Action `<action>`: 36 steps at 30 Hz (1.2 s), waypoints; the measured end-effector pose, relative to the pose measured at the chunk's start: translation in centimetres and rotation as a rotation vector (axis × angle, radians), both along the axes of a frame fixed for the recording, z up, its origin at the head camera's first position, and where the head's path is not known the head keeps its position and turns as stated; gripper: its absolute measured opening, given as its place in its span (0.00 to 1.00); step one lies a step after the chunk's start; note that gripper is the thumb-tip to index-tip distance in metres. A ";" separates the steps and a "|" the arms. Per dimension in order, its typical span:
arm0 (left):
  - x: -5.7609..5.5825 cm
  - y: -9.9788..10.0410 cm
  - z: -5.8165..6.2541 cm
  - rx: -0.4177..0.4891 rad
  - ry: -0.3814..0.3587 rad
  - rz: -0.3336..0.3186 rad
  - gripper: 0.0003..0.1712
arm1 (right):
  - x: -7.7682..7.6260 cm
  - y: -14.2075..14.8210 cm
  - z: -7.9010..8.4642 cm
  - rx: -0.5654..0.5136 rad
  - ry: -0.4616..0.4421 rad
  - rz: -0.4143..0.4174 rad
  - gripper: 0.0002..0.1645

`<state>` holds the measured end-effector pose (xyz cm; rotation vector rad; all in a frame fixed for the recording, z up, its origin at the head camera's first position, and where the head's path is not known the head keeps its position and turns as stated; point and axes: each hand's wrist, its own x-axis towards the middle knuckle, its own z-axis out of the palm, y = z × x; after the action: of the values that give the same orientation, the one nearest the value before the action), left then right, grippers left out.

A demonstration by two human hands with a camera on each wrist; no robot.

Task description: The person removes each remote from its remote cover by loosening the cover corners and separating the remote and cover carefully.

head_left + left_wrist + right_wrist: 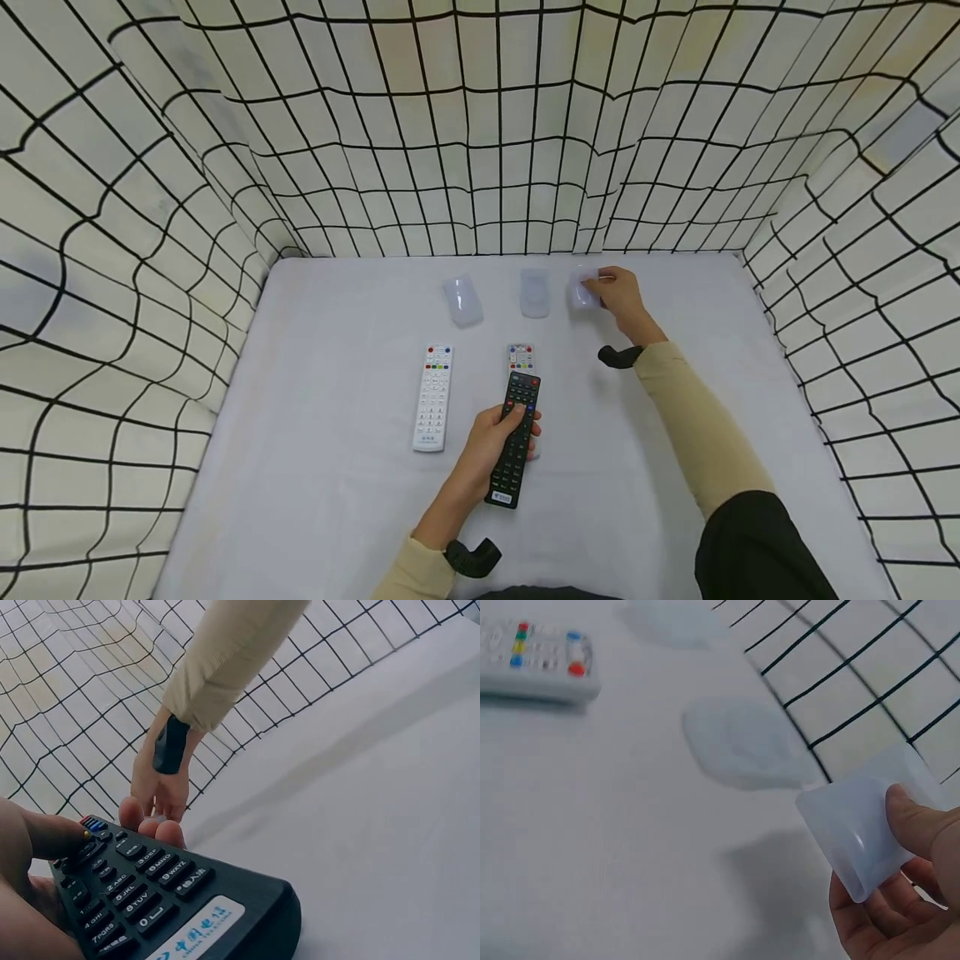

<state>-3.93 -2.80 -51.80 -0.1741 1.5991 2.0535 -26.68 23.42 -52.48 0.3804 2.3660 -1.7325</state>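
Observation:
My left hand (480, 450) holds a black remote control (512, 454), with the thumb over its upper buttons. In the left wrist view, the remote's keypad and its white label (201, 930) face up. At the back right of the table, my right hand (621, 298) pinches a translucent, pale sleeve (859, 825) between thumb and fingers. The right wrist view shows this sleeve as soft and flattened, raised over its shadow. Partly hidden behind the black remote lies a white remote (521, 357).
Another white remote (432, 400) lies left of my left hand. Two more translucent sleeves, one tilted (463, 302) and one straighter (535, 293), rest near the table's back edge. White panels with a black wire grid (480, 167) enclose the white table (315, 400) at back and sides.

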 end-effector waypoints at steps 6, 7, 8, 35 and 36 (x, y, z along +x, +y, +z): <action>0.3 -0.1 -0.3 -0.015 -0.002 0.012 0.24 | -0.9 -0.3 -1.3 0.168 0.027 0.009 0.31; 0.3 -0.2 -0.3 -0.015 0.000 0.012 0.24 | -1.0 -0.3 -1.5 0.199 0.038 0.006 0.30; 0.3 -0.2 -0.3 -0.014 0.000 0.011 0.25 | -1.1 -0.2 -1.7 0.238 0.046 0.007 0.29; 0.0 0.3 -0.6 0.014 0.016 -0.006 0.27 | -0.6 -0.1 -3.5 0.736 0.088 0.286 0.41; -0.1 0.3 -0.5 0.018 0.020 -0.008 0.27 | -0.5 0.0 -3.3 0.736 0.076 0.302 0.42</action>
<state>-4.06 -2.48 -52.33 -0.1417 1.5903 2.0689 -27.20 23.44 -55.76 0.0359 2.8612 -0.7211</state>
